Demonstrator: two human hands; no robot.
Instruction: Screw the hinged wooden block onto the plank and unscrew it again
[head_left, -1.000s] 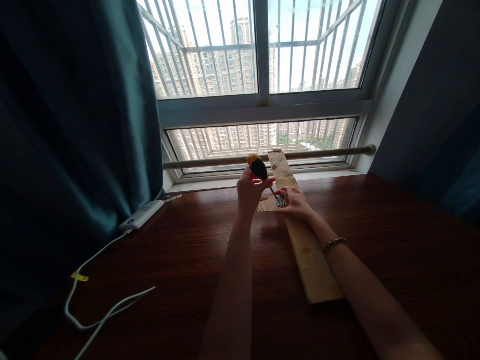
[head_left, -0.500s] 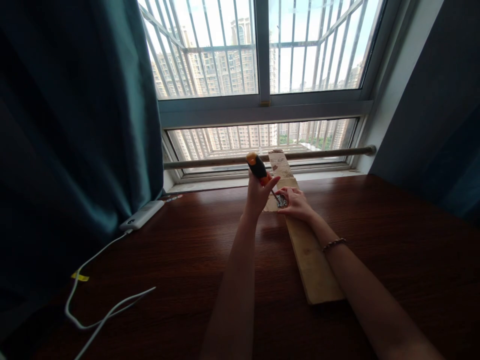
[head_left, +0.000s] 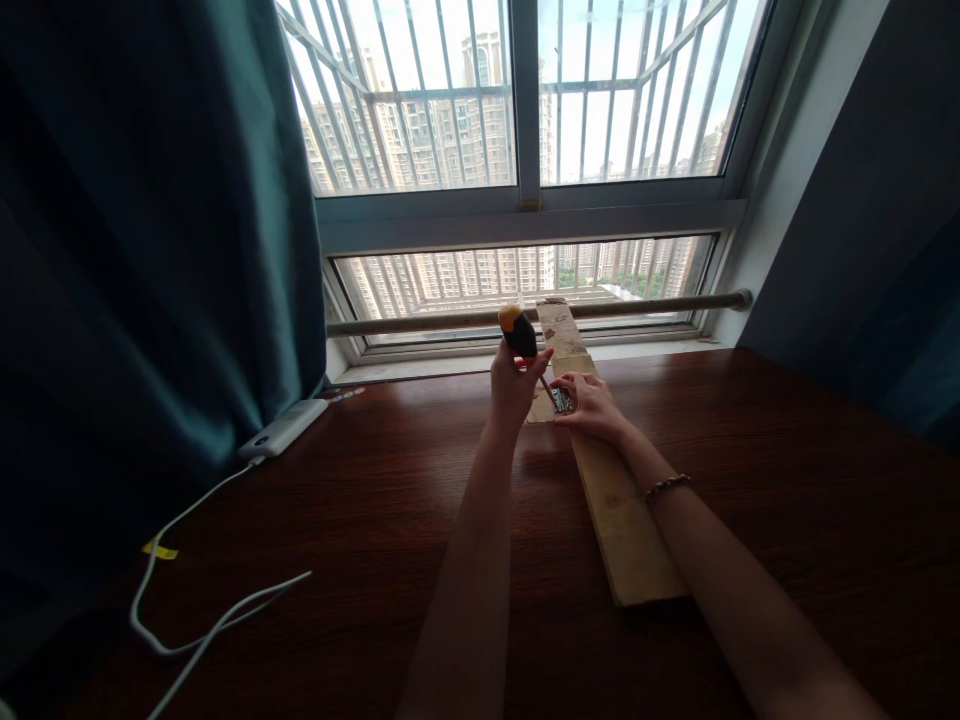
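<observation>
My left hand [head_left: 516, 385] is closed around the lower part of a screwdriver [head_left: 519, 333] with a black and yellow handle. The tool leans, handle up and to the left, and its shaft runs down to a small silvery metal hinge [head_left: 560, 400]. That hinge lies on a wooden board [head_left: 626, 520], near where a shorter wooden piece [head_left: 539, 408] sticks out to the left. With thumb and fingers, my right hand [head_left: 592, 405] grips the hinge from the right, its palm over the board. The screwdriver's tip is too small to make out against the metal.
The board lies on a dark brown wooden table [head_left: 375, 520], its far end near a horizontal rail [head_left: 652, 308] by the window. At left, a white power strip [head_left: 285, 428] trails a white cable [head_left: 217, 630] beside the blue curtain [head_left: 247, 250].
The screwdriver's handle has shifted slightly right and stands a little differently, and my left fingers have changed their hold on it. My right hand and the board have stayed almost still.
</observation>
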